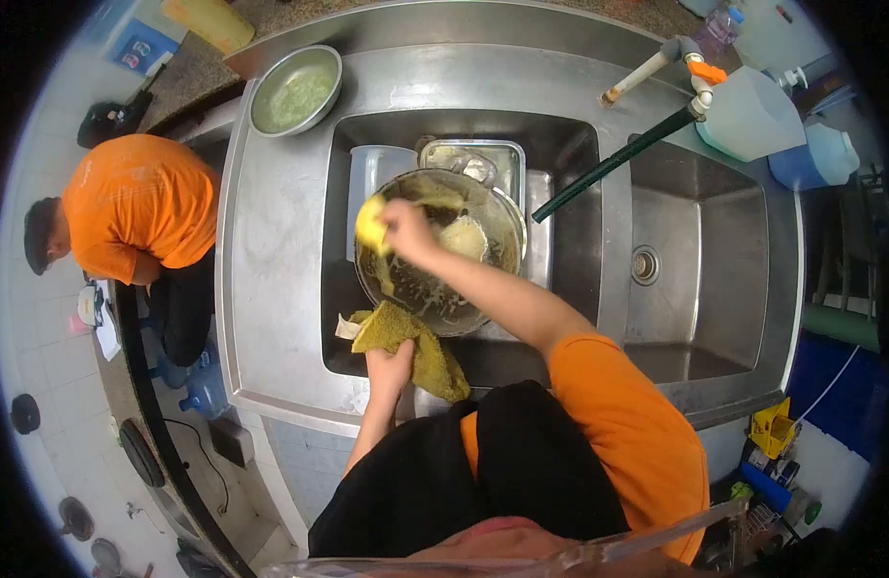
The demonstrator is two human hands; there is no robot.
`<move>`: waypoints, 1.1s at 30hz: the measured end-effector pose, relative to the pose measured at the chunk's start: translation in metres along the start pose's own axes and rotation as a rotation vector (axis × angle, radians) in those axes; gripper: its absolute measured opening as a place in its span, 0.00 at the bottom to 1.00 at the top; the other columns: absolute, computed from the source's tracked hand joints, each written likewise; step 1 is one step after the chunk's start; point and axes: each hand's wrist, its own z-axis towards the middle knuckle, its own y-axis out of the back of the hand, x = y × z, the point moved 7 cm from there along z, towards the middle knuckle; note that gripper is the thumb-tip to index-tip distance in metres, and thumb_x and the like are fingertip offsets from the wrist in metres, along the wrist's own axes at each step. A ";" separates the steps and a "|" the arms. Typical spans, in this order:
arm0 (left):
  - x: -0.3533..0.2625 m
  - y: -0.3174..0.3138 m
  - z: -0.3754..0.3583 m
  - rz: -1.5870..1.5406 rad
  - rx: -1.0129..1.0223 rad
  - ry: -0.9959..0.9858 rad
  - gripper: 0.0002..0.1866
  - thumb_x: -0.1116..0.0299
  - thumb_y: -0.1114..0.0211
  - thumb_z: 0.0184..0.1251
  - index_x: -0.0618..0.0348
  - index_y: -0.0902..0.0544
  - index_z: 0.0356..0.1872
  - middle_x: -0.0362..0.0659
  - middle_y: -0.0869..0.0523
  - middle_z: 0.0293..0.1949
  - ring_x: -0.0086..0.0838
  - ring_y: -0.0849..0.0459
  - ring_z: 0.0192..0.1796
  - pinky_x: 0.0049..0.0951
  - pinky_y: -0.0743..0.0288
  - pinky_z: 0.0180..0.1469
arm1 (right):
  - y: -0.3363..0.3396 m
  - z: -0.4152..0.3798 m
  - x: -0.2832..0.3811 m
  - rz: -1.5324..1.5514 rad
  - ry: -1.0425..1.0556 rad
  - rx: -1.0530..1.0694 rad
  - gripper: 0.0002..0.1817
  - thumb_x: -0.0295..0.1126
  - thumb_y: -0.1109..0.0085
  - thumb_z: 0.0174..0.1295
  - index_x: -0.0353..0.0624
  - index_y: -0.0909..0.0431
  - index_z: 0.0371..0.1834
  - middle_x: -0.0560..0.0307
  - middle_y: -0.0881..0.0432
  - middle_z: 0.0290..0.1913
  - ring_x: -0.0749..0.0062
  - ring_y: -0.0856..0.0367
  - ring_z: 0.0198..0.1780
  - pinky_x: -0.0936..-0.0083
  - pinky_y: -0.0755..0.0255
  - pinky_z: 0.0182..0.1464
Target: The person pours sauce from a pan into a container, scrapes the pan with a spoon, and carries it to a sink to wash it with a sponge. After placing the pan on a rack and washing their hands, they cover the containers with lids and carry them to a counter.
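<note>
A large round metal pot [443, 308] with soapy, foamy residue inside sits tilted in the left sink basin [560, 332]. My right hand [407, 229] is closed on a yellow sponge [371, 223], at the left part of the pot's rim. My left hand [391, 364] grips an olive-green towel [433, 364] at the pot's near edge; the towel hides part of the rim and of my fingers. Behind the pot are a rectangular metal tray [512, 154] and a translucent plastic container [372, 166], both partly covered by it.
A metal bowl of cloudy greenish liquid [298, 91] stands on the back-left counter. A dark green hose [608, 166] hangs from the faucet over the sink. The right basin [700, 260] has a drain. Jugs [753, 116] stand at right. Another person in orange [141, 197] bends at left.
</note>
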 end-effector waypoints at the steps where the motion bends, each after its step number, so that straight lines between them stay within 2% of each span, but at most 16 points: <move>1: 0.001 -0.001 0.001 0.000 0.001 -0.001 0.15 0.78 0.43 0.48 0.69 0.25 0.40 0.48 0.19 0.37 0.32 0.20 0.41 0.29 0.28 0.44 | -0.013 -0.018 0.008 0.058 -0.017 0.150 0.12 0.18 0.42 0.33 0.37 0.21 0.27 0.49 0.23 0.28 0.58 0.23 0.32 0.69 0.30 0.36; 4: 0.012 0.000 0.001 -0.054 -0.021 0.053 0.15 0.77 0.43 0.48 0.69 0.25 0.40 0.48 0.19 0.37 0.32 0.20 0.41 0.29 0.29 0.45 | -0.009 -0.068 0.006 -0.092 -0.076 0.700 0.14 0.20 0.40 0.35 0.41 0.19 0.30 0.50 0.19 0.30 0.63 0.20 0.34 0.71 0.28 0.40; 5: 0.013 0.000 0.001 -0.043 -0.024 0.017 0.15 0.77 0.43 0.48 0.69 0.25 0.40 0.48 0.19 0.37 0.32 0.20 0.41 0.29 0.29 0.45 | -0.006 -0.083 -0.014 -0.279 -0.122 1.043 0.17 0.20 0.39 0.34 0.43 0.19 0.34 0.52 0.19 0.36 0.65 0.21 0.37 0.70 0.28 0.41; 7: 0.011 0.000 0.001 -0.034 -0.029 -0.021 0.15 0.77 0.43 0.48 0.69 0.24 0.40 0.48 0.19 0.37 0.32 0.20 0.41 0.29 0.29 0.45 | 0.019 -0.093 -0.046 -0.616 0.001 1.408 0.13 0.24 0.41 0.40 0.40 0.19 0.34 0.47 0.19 0.34 0.59 0.20 0.33 0.66 0.27 0.39; 9: 0.015 -0.001 -0.001 -0.062 -0.024 0.063 0.15 0.77 0.43 0.48 0.69 0.24 0.40 0.48 0.19 0.37 0.32 0.20 0.41 0.29 0.29 0.45 | 0.064 -0.056 -0.041 -0.891 -0.161 1.032 0.10 0.25 0.47 0.46 0.37 0.20 0.31 0.45 0.19 0.31 0.56 0.20 0.31 0.61 0.27 0.37; 11: 0.008 -0.002 -0.003 -0.053 -0.014 0.041 0.15 0.77 0.43 0.48 0.69 0.24 0.40 0.48 0.19 0.37 0.32 0.20 0.41 0.29 0.29 0.45 | 0.070 -0.022 -0.047 -1.012 -0.080 0.796 0.09 0.25 0.53 0.49 0.35 0.21 0.27 0.43 0.20 0.32 0.54 0.20 0.32 0.58 0.27 0.37; 14: 0.000 -0.002 -0.001 -0.043 0.011 0.010 0.15 0.77 0.44 0.49 0.69 0.24 0.40 0.48 0.19 0.37 0.32 0.20 0.41 0.29 0.28 0.45 | 0.066 0.011 -0.056 -0.596 -0.163 0.235 0.06 0.24 0.51 0.49 0.36 0.23 0.26 0.40 0.22 0.29 0.56 0.20 0.35 0.61 0.28 0.39; 16: -0.004 -0.001 0.001 -0.034 0.027 0.000 0.15 0.77 0.44 0.49 0.69 0.24 0.40 0.48 0.19 0.37 0.31 0.20 0.41 0.29 0.28 0.45 | 0.039 -0.002 -0.045 -0.299 -0.167 0.364 0.06 0.25 0.52 0.53 0.35 0.25 0.30 0.39 0.22 0.34 0.56 0.21 0.36 0.64 0.30 0.41; 17: -0.006 0.000 0.002 -0.055 0.013 -0.012 0.15 0.77 0.44 0.49 0.69 0.24 0.40 0.47 0.19 0.37 0.31 0.20 0.42 0.29 0.28 0.45 | 0.030 -0.022 -0.043 -0.212 -0.407 0.503 0.07 0.26 0.51 0.54 0.32 0.27 0.28 0.39 0.22 0.31 0.55 0.22 0.33 0.65 0.30 0.39; 19: -0.005 0.003 0.003 -0.077 -0.005 -0.015 0.15 0.77 0.44 0.49 0.69 0.24 0.41 0.47 0.19 0.37 0.31 0.20 0.42 0.29 0.28 0.45 | 0.001 -0.062 -0.046 -0.345 0.223 0.659 0.09 0.29 0.47 0.53 0.31 0.26 0.24 0.41 0.23 0.27 0.53 0.22 0.31 0.64 0.29 0.36; 22: 0.004 0.005 0.005 -0.038 -0.010 0.016 0.16 0.78 0.44 0.49 0.69 0.25 0.42 0.47 0.19 0.38 0.31 0.21 0.43 0.29 0.28 0.45 | 0.029 -0.084 -0.044 -0.598 -0.063 1.004 0.07 0.26 0.48 0.49 0.35 0.23 0.28 0.44 0.22 0.27 0.53 0.21 0.31 0.65 0.27 0.39; 24: 0.006 0.001 0.005 -0.073 0.049 0.040 0.17 0.80 0.47 0.51 0.69 0.27 0.45 0.46 0.20 0.39 0.31 0.20 0.41 0.28 0.27 0.44 | 0.054 -0.065 -0.074 -0.870 -0.147 0.998 0.07 0.26 0.49 0.49 0.36 0.21 0.28 0.47 0.21 0.32 0.57 0.21 0.36 0.66 0.26 0.40; 28: -0.004 0.000 0.005 -0.014 0.091 -0.037 0.16 0.80 0.48 0.51 0.70 0.27 0.44 0.46 0.20 0.39 0.31 0.20 0.40 0.28 0.27 0.43 | 0.060 -0.015 -0.018 -1.083 0.591 0.850 0.06 0.26 0.49 0.47 0.37 0.22 0.25 0.55 0.24 0.43 0.66 0.26 0.45 0.73 0.29 0.47; 29: -0.001 0.001 0.007 -0.059 0.093 0.004 0.16 0.79 0.46 0.50 0.70 0.26 0.43 0.47 0.19 0.38 0.31 0.20 0.41 0.28 0.27 0.44 | 0.056 -0.003 -0.019 -1.080 0.592 0.847 0.06 0.26 0.49 0.47 0.37 0.22 0.25 0.55 0.24 0.43 0.66 0.26 0.45 0.73 0.29 0.47; 31: 0.000 0.003 0.007 -0.099 0.094 0.048 0.15 0.78 0.45 0.50 0.70 0.25 0.42 0.48 0.19 0.38 0.32 0.20 0.41 0.29 0.28 0.45 | 0.047 0.001 0.014 -0.953 1.069 0.672 0.06 0.27 0.48 0.44 0.38 0.22 0.22 0.58 0.25 0.39 0.71 0.28 0.46 0.77 0.31 0.49; 33: 0.002 0.000 0.003 -0.116 0.086 0.138 0.14 0.78 0.45 0.50 0.70 0.24 0.41 0.48 0.19 0.38 0.31 0.20 0.41 0.28 0.27 0.44 | 0.047 0.008 0.014 -0.956 1.052 0.700 0.06 0.27 0.48 0.43 0.38 0.22 0.22 0.59 0.25 0.39 0.72 0.28 0.44 0.77 0.31 0.49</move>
